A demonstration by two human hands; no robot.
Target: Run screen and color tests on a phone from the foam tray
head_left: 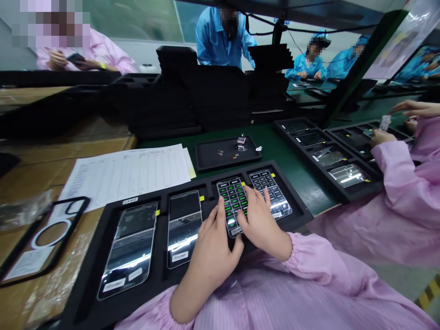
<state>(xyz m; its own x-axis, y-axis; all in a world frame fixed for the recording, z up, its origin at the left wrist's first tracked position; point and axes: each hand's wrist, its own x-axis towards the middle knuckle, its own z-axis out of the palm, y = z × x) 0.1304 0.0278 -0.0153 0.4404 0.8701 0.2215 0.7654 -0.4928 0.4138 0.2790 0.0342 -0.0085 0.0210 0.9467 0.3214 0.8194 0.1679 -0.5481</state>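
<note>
While my pink ribbed sleeves bunch at the wrists, my left hand (pixel 209 250) curls around the near end of a glossy lit phone (pixel 233 205), thumb along its left edge; my right hand (pixel 259 220) lies flat over the phone's right side, fingers spread, reaching onto the next lit phone (pixel 271 190); both sit in slots of a matte black foam tray (pixel 85 293) at the counter's near edge; two dark, mirror-smooth phones (pixel 132 245) fill the left slots; a clear ringed phone case (pixel 41 238) rests on brown cardboard; a printed sheet (pixel 127 172) lies beyond; farther, a small shallow tray (pixel 220 158) holds tiny parts on green matting.
</note>
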